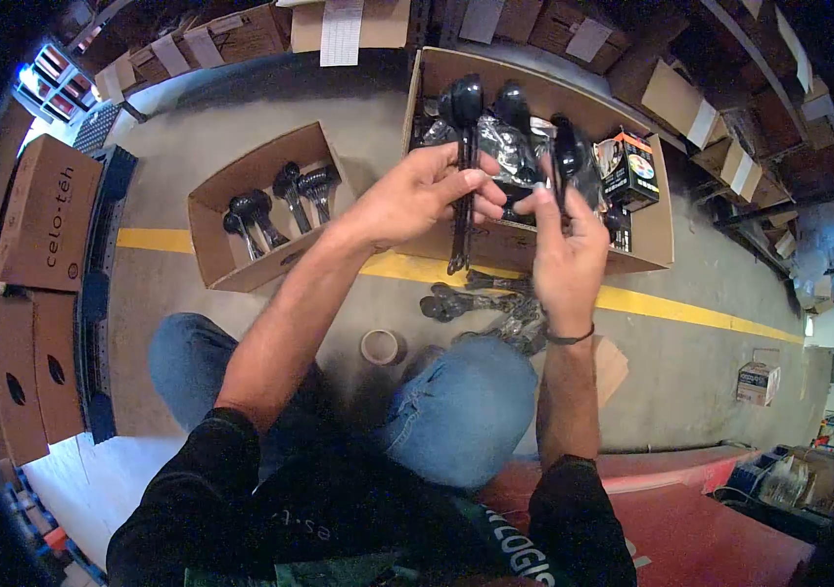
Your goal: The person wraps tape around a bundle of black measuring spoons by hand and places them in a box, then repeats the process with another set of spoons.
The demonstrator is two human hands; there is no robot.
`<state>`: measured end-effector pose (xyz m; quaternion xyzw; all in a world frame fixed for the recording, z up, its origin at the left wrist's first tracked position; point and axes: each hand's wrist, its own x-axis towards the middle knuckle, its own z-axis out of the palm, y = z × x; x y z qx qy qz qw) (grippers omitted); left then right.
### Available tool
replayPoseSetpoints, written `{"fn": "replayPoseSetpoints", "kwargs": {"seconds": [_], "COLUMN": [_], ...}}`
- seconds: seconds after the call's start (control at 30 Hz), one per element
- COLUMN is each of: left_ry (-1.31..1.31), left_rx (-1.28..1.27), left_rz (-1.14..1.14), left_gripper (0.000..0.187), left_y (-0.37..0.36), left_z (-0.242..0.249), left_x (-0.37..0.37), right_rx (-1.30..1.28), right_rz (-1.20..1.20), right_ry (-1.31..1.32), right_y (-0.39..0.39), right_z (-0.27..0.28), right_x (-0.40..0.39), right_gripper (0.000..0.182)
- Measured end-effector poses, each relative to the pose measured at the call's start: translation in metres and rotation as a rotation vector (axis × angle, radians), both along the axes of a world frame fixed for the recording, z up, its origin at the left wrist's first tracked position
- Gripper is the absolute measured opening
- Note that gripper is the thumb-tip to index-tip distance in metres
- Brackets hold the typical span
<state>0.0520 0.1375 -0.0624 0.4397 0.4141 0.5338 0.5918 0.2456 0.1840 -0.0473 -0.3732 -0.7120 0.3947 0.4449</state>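
Observation:
My left hand (427, 196) is closed around the handles of a bundle of black spoons (464, 108), held upright with the bowls at the top. In my right hand (570, 245), another black spoon (568, 152) is pinched by its handle, also bowl up. Both hands are raised in front of a large cardboard box (574, 249). Between them, a black spoon bowl (512, 103) and shiny clear plastic wrapping (508, 152) show against the box. Below my hands, several black utensils (456, 301) in clear wrap lie on the floor.
A smaller cardboard box (255, 181) on the left holds several black utensils. A black and orange carton (637, 171) stands in the large box. By my knees lie a tape roll (379, 346) and a cardboard piece (611, 372). Stacked cartons (45, 215) stand far left.

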Motion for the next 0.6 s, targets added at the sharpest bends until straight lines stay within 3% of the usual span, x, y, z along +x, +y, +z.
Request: {"fn": "replayPoseSetpoints", "kwargs": {"seconds": [0.1, 0.2, 0.23, 0.33, 0.37, 0.53, 0.6], "left_ry": [-0.042, -0.005, 0.018, 0.130, 0.100, 0.024, 0.121], "left_rx": [0.037, 0.087, 0.111, 0.007, -0.014, -0.089, -0.099], "left_rz": [-0.015, 0.051, 0.083, 0.106, 0.134, 0.151, 0.145], "left_gripper": [0.024, 0.021, 0.021, 0.021, 0.021, 0.025, 0.026], "left_y": [0.001, 0.002, 0.003, 0.002, 0.001, 0.002, 0.003], "left_z": [-0.003, -0.004, -0.005, -0.007, -0.008, -0.022, -0.027], "left_x": [0.004, 0.011, 0.012, 0.012, 0.015, 0.018, 0.014], "right_rx": [-0.009, 0.157, 0.201, 0.097, 0.190, -0.070, -0.121], "right_rz": [-0.057, -0.057, -0.075, 0.012, 0.034, 0.186, 0.239], "right_ry": [-0.061, -0.139, -0.056, -0.009, -0.125, -0.179, -0.170], "right_y": [-0.003, -0.004, -0.006, -0.015, -0.010, -0.006, -0.005], "right_z": [-0.010, -0.013, -0.014, -0.008, -0.013, -0.014, -0.015], "right_x": [-0.005, -0.010, -0.015, -0.024, -0.021, -0.012, -0.009], "right_gripper": [0.027, 0.023, 0.014, 0.014, 0.015, 0.020, 0.023]}}
